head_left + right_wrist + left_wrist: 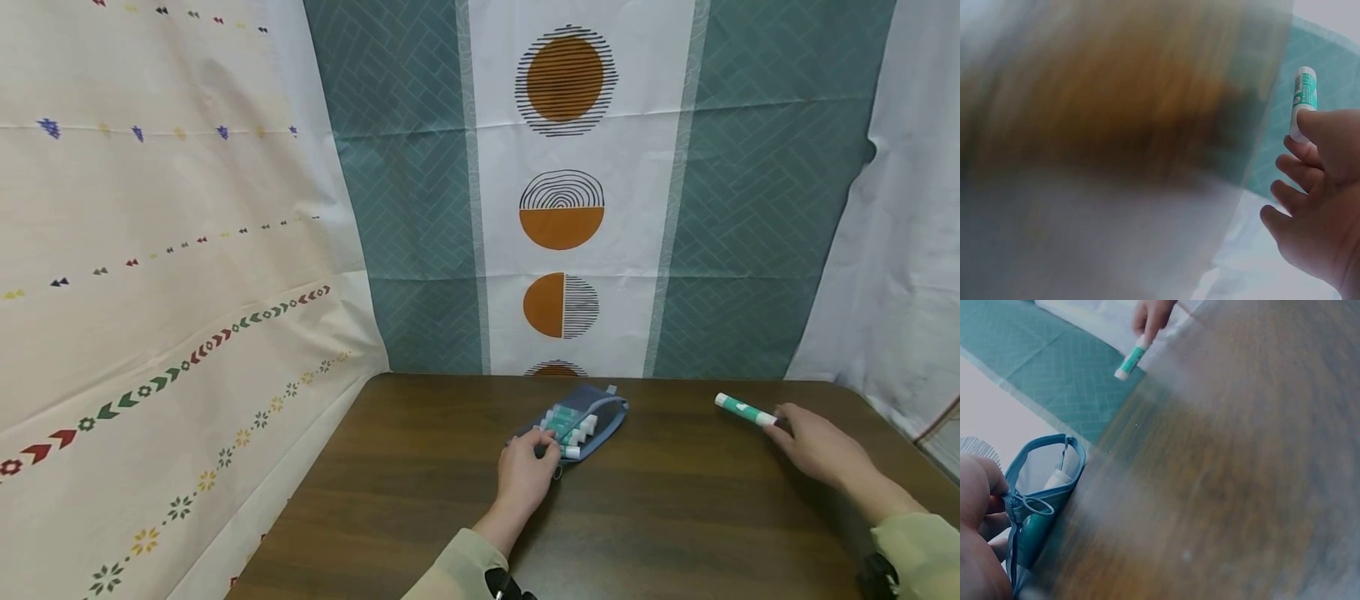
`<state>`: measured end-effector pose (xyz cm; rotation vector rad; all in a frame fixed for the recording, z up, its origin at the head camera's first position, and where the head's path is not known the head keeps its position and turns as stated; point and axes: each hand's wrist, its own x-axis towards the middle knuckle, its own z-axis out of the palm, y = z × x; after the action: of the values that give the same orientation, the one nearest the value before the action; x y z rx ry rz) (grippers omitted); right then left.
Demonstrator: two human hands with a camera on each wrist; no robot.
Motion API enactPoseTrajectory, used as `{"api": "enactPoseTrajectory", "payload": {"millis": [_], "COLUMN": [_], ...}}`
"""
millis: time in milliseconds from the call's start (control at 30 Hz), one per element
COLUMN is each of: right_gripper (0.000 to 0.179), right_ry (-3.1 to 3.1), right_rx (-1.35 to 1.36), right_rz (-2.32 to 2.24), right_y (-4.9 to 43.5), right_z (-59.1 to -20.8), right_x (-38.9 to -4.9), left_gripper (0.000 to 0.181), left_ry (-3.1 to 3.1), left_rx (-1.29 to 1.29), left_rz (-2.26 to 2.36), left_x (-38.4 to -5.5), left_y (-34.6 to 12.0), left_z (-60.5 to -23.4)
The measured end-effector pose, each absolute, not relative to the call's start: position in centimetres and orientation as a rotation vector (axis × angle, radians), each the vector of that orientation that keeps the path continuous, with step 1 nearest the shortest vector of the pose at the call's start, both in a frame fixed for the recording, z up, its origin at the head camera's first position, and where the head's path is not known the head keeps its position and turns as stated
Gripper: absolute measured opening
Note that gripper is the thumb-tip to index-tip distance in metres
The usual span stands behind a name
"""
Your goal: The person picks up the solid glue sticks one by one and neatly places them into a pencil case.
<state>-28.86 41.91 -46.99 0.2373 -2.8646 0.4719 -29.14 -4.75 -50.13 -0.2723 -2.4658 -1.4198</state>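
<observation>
A white glue stick with a green label [742, 409] is pinched between the thumb and fingertips of my right hand [817, 446], over the right side of the table. The right wrist view shows the glue stick [1305, 94] pointing away from the palm, the other fingers spread below it. My left hand [527, 471] grips the near edge of a blue zippered pouch [609, 427] with a see-through side. Several green-and-white glue sticks [573, 425] lie inside it. In the left wrist view the pouch's zipper mouth [1079, 464] gapes beside the fingers.
A brown wooden table [645, 517] spreads below both hands. Behind it hangs a green and white patterned cloth [408, 208], with a cream printed cloth [187, 275] along the left side and a white cloth [900, 250] at the right.
</observation>
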Motion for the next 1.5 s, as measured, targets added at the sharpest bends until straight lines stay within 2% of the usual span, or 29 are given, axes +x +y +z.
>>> {"api": "enactPoseTrajectory", "payload": {"millis": [933, 1500], "right_gripper": [0.038, 0.04], "right_ry": [-2.851, -2.885], "right_rx": [0.311, 0.377], "right_rz": [0.593, 0.71], "right_y": [33.1, 29.3], "right_z": [-46.7, -46.1], "right_x": [-31.0, -30.2], "left_gripper": [0.013, 0.013], "left_ry": [-2.46, -2.46], "left_rx": [-0.293, -0.28], "left_rz": [-1.387, -1.41], "left_x": [-29.2, -29.1], "left_y": [-4.7, -4.7], "left_z": [-50.2, -50.0]}}
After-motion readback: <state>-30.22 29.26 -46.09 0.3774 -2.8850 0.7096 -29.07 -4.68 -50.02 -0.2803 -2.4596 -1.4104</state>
